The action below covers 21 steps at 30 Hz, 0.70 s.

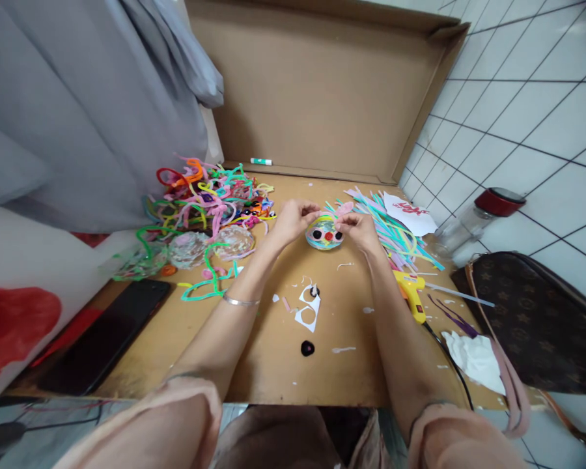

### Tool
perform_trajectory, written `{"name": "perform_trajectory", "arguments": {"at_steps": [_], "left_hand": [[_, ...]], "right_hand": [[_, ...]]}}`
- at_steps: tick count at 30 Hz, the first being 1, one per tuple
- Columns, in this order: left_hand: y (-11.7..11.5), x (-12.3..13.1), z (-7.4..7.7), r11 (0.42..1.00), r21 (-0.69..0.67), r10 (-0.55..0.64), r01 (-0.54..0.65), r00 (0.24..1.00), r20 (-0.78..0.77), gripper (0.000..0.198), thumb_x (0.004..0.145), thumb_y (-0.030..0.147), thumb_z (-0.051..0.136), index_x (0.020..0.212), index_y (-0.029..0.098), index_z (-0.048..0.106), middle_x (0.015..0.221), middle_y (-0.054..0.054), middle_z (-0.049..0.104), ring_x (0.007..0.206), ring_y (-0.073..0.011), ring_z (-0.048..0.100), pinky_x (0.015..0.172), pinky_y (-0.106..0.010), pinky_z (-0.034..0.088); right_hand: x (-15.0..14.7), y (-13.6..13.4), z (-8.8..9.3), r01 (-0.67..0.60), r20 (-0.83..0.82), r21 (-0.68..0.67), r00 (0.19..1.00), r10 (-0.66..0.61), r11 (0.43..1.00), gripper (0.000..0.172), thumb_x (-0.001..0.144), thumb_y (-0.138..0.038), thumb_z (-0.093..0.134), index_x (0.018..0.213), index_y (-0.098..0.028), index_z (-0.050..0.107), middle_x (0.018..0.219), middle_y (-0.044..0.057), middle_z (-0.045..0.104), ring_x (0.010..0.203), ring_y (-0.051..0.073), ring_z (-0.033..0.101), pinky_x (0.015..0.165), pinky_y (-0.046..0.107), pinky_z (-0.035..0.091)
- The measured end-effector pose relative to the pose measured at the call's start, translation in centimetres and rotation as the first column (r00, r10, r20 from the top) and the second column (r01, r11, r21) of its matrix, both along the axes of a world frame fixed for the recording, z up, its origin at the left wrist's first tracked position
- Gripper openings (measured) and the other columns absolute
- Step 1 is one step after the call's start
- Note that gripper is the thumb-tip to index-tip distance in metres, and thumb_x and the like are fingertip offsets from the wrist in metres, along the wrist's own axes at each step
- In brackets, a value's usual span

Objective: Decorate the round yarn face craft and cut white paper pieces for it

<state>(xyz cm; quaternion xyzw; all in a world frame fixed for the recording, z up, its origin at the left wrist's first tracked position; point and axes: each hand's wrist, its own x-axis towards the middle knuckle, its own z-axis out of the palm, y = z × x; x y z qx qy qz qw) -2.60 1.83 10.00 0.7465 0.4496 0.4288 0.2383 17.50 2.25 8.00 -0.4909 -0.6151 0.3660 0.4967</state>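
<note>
A small round craft face (324, 234) wound from coloured pipe cleaners, with two black eyes and a red nose, stands on the wooden table (273, 352). My left hand (293, 218) pinches its upper left edge. My right hand (359, 228) grips its right side and holds a pink pipe-cleaner piece (344, 208) against the top. Both hands are closed on it.
A tangle of coloured pipe cleaners (205, 195) and wound balls (190, 249) lie left. Straight pipe cleaners (395, 234), a yellow glue gun (410, 293), a jar (469, 225) and a brown bag (532, 319) are right. A phone (107, 335), paper scraps (308, 309) and a cardboard backdrop (322, 85) are also there.
</note>
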Motion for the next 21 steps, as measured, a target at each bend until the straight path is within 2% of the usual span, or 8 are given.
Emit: {"name": "perform_trajectory", "arguments": {"at_steps": [7, 14, 18, 21], "left_hand": [[-0.21, 0.58, -0.27, 0.998, 0.054, 0.024, -0.016, 0.987, -0.162, 0.019, 0.083, 0.022, 0.062, 0.088, 0.012, 0.077, 0.082, -0.007, 0.077, 0.068, -0.0151, 0.060, 0.067, -0.026, 0.044], [-0.44, 0.60, -0.26, 0.999, 0.052, 0.000, 0.007, 0.990, -0.142, 0.022, 0.084, 0.025, 0.059, 0.090, 0.011, 0.076, 0.085, -0.008, 0.076, 0.071, -0.0159, 0.062, 0.069, -0.026, 0.046], [-0.34, 0.32, -0.16, 0.998, 0.050, 0.039, -0.033, 0.990, -0.132, 0.024, 0.084, 0.027, 0.063, 0.098, 0.012, 0.075, 0.090, -0.008, 0.076, 0.077, -0.0173, 0.065, 0.076, -0.028, 0.049], [-0.37, 0.09, 0.00, 0.995, 0.082, 0.073, -0.059, 0.981, -0.178, 0.035, 0.075, 0.029, 0.074, 0.106, 0.014, 0.074, 0.104, -0.011, 0.073, 0.092, -0.0219, 0.066, 0.088, -0.034, 0.051]], "right_hand": [[-0.11, 0.22, -0.15, 0.001, 0.010, 0.000, 1.000, -0.001, 1.000, 0.010, 0.054, -0.027, 0.071, 0.056, -0.019, 0.065, 0.057, -0.001, 0.065, 0.055, 0.014, 0.055, 0.055, 0.027, 0.043], [-0.10, 0.09, -0.10, 0.001, 0.008, 0.007, 1.000, -0.001, 1.000, 0.010, 0.054, -0.027, 0.071, 0.056, -0.020, 0.065, 0.055, -0.001, 0.065, 0.054, 0.014, 0.055, 0.055, 0.027, 0.043], [-0.01, 0.20, -0.29, 0.009, 0.005, 0.013, 1.000, -0.009, 1.000, 0.009, 0.055, -0.026, 0.071, 0.057, -0.019, 0.066, 0.057, 0.000, 0.066, 0.054, 0.013, 0.055, 0.055, 0.026, 0.044], [0.01, 0.37, -0.52, 0.013, 0.009, 0.018, 1.000, -0.014, 1.000, 0.013, 0.056, -0.028, 0.072, 0.057, -0.019, 0.064, 0.057, 0.000, 0.065, 0.053, 0.014, 0.056, 0.055, 0.027, 0.044]]}}
